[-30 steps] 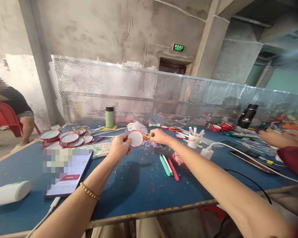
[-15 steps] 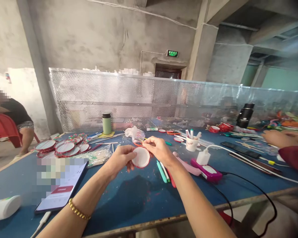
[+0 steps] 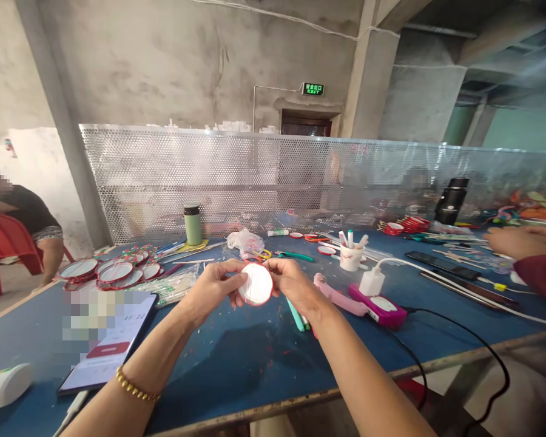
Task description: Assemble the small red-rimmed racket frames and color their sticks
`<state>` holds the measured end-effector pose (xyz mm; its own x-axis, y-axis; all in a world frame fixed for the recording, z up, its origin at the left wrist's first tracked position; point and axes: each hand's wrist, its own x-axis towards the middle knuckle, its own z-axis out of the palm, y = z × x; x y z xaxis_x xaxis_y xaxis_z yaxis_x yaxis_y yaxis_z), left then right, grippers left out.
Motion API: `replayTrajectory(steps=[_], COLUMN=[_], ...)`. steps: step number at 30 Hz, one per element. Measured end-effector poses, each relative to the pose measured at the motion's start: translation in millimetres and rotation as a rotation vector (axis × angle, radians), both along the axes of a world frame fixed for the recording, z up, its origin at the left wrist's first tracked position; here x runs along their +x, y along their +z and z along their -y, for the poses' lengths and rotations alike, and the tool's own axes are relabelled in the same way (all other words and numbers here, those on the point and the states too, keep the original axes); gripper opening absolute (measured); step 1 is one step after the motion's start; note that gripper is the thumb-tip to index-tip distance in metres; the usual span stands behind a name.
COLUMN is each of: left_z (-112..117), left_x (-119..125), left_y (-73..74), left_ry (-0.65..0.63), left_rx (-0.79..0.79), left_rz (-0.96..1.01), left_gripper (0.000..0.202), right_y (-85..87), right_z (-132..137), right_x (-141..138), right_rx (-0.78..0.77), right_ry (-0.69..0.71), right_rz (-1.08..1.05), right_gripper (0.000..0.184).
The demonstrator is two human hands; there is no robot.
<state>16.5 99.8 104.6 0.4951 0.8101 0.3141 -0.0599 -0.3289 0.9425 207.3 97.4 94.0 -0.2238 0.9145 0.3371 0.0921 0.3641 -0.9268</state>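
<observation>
A small white disc with a red rim is held up over the table, its pale face toward me. My left hand pinches its left edge between thumb and fingers. At the upper right edge, my right hand has its fingers closed on the rim; the fingertips are partly hidden. Behind the hands are a clear crumpled plastic bag and green-handled pliers. Teal pens lie under my right wrist, partly covered by it.
Left stand a pile of red-rimmed discs, a phone and a white bottle. Right are a cup of pens, a pink glue gun and a purple power strip with cables. A co-worker's hands are farther right.
My right hand has come down from above the disc to its right edge. The disc now faces me more squarely and looks brighter. The view has shifted slightly.
</observation>
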Motion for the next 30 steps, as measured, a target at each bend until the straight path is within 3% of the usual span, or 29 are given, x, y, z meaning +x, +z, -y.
replayTrajectory(steps=[3,6,9,11,15,21,23,25,27,30], left_z=[-1.7,0.1,5.2,8.3,7.1,-3.5,-4.6,-4.1,-2.4,1.2], left_x=[-0.9,-1.6,-1.3,-1.2,-5.8,-24.2,-26.9,-25.5,-20.5,-11.6], left_y=[-2.2,-2.8,-2.5,-2.3,-0.7,9.9,12.9,13.5,11.5,6.5], left_ry=[-0.098,-0.212,-0.271,-0.294,-0.280,-0.165,-0.131,-0.087,-0.084,-0.162], left_rx=[-0.099,-0.225,-0.195,-0.132,-0.150,-0.262,-0.247,-0.245,-0.257,-0.256], left_rz=[0.059,0.101,0.053,-0.033,-0.029,0.318,0.381,0.368,0.286,0.188], left_gripper=[0.037,0.036,0.033,0.032,0.031,0.025,0.024,0.023,0.024,0.027], right_y=[-4.3,-10.9,-12.1,-8.9,-0.7,3.8,5.7,9.1,13.1,15.9], right_z=[-5.3,-13.5,-15.7,-11.2,4.1,16.0,16.9,17.5,18.3,19.5], right_x=[-1.6,-3.8,-4.2,-2.5,0.1,0.1,2.3,4.3,4.9,3.1], right_rx=[0.065,0.217,0.230,0.114,-0.124,-0.110,-0.055,0.075,0.191,0.179], right_ry=[-0.031,-0.147,-0.274,-0.219,0.105,0.349,0.358,0.283,0.176,0.143], right_rz=[0.069,0.139,0.068,-0.074,-0.315,-0.194,-0.119,-0.134,-0.257,-0.435], right_gripper=[0.031,0.019,0.018,0.022,0.033,0.028,0.028,0.031,0.036,0.028])
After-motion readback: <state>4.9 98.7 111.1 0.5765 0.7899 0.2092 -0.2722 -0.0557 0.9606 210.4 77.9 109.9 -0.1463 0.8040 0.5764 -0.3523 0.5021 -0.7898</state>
